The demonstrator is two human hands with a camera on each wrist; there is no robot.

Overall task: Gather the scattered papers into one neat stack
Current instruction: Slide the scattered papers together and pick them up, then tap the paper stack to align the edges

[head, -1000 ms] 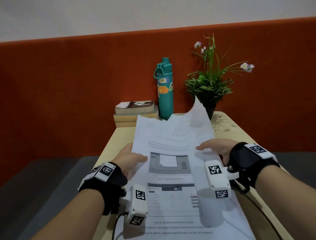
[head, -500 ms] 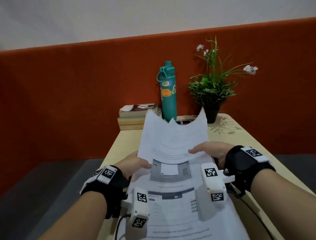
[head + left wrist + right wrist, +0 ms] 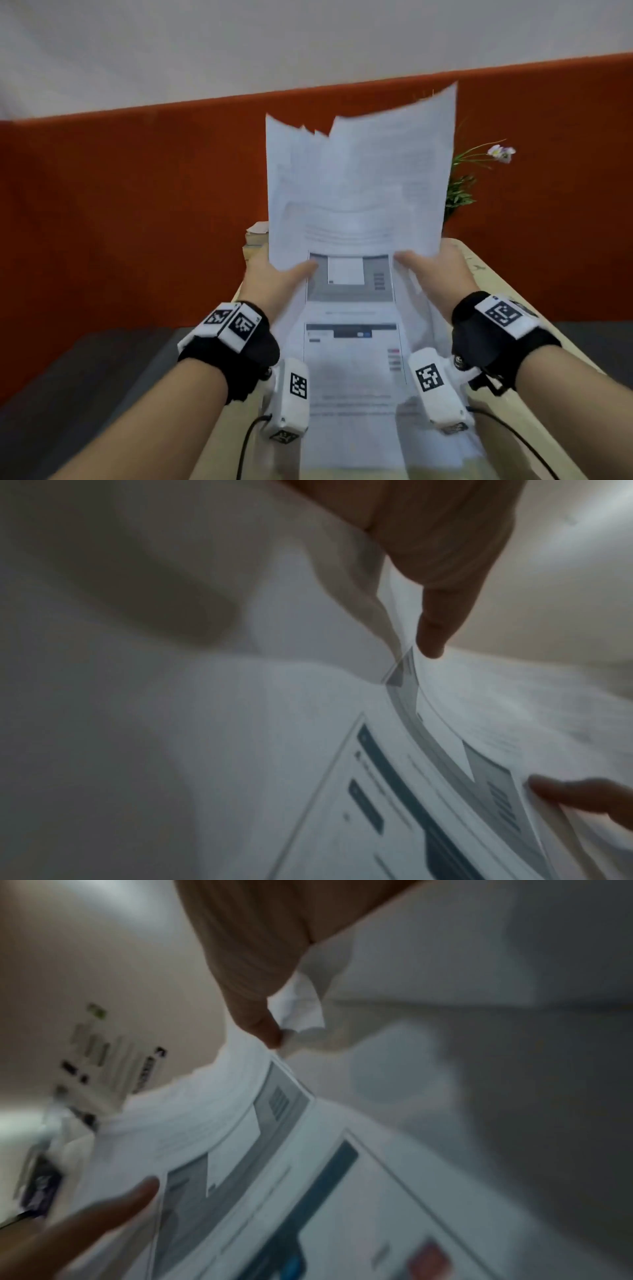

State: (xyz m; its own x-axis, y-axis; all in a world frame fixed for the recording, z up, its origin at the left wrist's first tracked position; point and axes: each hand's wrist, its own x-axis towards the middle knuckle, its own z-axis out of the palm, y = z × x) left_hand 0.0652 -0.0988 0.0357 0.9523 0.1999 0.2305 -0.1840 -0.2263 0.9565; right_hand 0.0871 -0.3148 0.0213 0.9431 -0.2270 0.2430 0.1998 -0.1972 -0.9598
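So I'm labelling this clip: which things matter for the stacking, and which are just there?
Job: papers, left hand, right hand, both gripping the papers.
Lying about: books, plant, table.

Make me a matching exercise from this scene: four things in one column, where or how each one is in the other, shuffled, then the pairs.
Things
1. papers
2. left hand
3. plant
4. books

Places or states
A. partly hidden behind the sheets, on the right
B. grips the sheets' left edge
C. lifted and tilted up, top edges uneven
D. peeking out left of the sheets, at the table's far end

Pairs: 1-C, 2-B, 3-A, 4-D
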